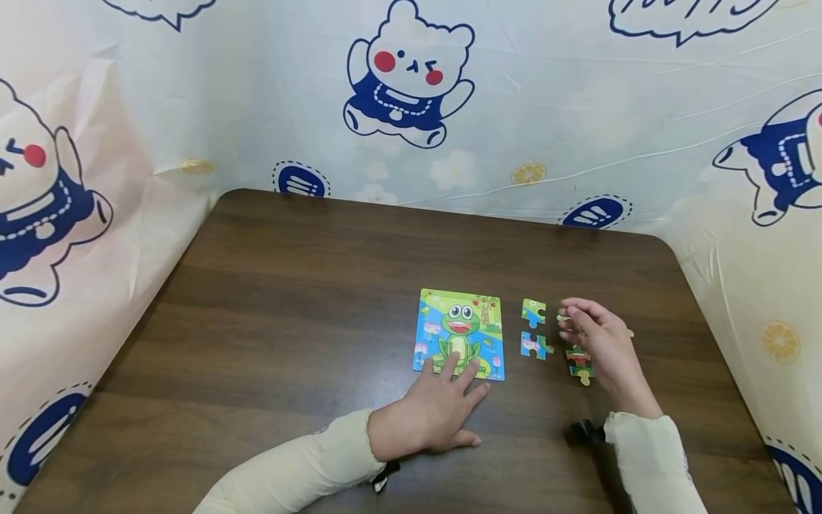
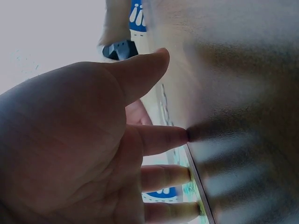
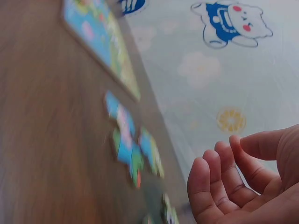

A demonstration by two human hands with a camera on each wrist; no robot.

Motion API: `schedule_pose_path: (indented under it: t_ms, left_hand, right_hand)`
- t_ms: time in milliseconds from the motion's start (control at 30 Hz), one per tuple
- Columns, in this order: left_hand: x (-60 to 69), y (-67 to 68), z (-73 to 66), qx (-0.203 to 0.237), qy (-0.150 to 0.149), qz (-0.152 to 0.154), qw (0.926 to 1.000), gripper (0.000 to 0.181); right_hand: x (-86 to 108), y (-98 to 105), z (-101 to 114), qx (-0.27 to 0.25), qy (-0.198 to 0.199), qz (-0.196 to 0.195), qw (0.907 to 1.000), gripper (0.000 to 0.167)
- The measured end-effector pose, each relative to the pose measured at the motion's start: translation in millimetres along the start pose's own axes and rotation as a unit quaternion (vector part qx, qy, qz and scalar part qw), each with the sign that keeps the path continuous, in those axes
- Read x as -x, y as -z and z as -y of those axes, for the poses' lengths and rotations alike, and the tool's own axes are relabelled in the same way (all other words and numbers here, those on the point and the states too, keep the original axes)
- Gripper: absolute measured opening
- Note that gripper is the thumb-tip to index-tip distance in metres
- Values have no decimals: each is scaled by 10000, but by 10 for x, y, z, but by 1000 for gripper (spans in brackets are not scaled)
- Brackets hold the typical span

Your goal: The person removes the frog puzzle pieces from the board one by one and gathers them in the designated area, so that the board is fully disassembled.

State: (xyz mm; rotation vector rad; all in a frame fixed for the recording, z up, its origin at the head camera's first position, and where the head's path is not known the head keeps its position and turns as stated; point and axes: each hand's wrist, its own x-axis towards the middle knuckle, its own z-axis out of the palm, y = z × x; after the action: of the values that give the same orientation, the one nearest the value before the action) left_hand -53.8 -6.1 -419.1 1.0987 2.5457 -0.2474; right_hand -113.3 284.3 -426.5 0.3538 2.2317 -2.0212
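A square frog puzzle point(image 1: 461, 321) lies on the table with its picture facing up. My left hand point(image 1: 443, 407) rests at its lower edge, fingers spread and fingertips on the picture. To the right, an upper puzzle piece point(image 1: 534, 313) and a lower puzzle piece point(image 1: 534, 345) lie apart from the square. My right hand point(image 1: 600, 343) hovers over more pieces, among them a red and green puzzle piece point(image 1: 581, 365), and partly hides them. In the right wrist view its fingers point(image 3: 200, 182) are loosely bent, thumb near the index finger, with nothing visible between them.
The brown wooden table point(image 1: 289, 307) has a printed cloth point(image 1: 257, 107) with cartoon bears standing around its back and sides. A black strap point(image 1: 583, 432) hangs at my right wrist. Blurred loose pieces point(image 3: 150, 151) show in the right wrist view.
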Motion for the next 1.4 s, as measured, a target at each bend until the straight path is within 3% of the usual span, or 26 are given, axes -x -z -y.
schedule_pose_path:
  t_ms: [200, 400, 633, 833, 933, 1100, 1200, 1400]
  left_hand:
    - [-6, 42, -10, -88, -51, 14, 9999, 78]
    - [-28, 40, -4, -126, -18, 27, 9999, 79]
    - [-45, 36, 4, -32, -45, 82, 10000, 79]
    - [-48, 23, -16, -23, -89, 104, 9999, 78]
    - [-44, 16, -21, -34, -100, 110, 9999, 78]
    - [-42, 2, -6, -29, -78, 100, 9999, 78]
    - [-37, -5, 6, 18, -64, 64, 10000, 78]
    - [-22, -8, 17, 33, -56, 22, 10000, 78]
  right_hand:
    - [-104, -248, 64, -373, 24, 237, 9990, 33]
    - [-244, -571, 88, 157, 41, 703, 9974, 49]
    - [-327, -892, 134, 623, -31, 854, 9944, 44]
    - [-336, -1007, 139, 1010, 53, 951, 9903, 41]
    - [-335, -1010, 111, 1711, 261, 906, 9807, 36]
    - [-321, -978, 68, 2998, 666, 785, 9484, 28]
    - [-319, -959, 53, 3312, 719, 786, 9375, 28]
    - [-315, -941, 17, 3562, 733, 800, 9281, 29]
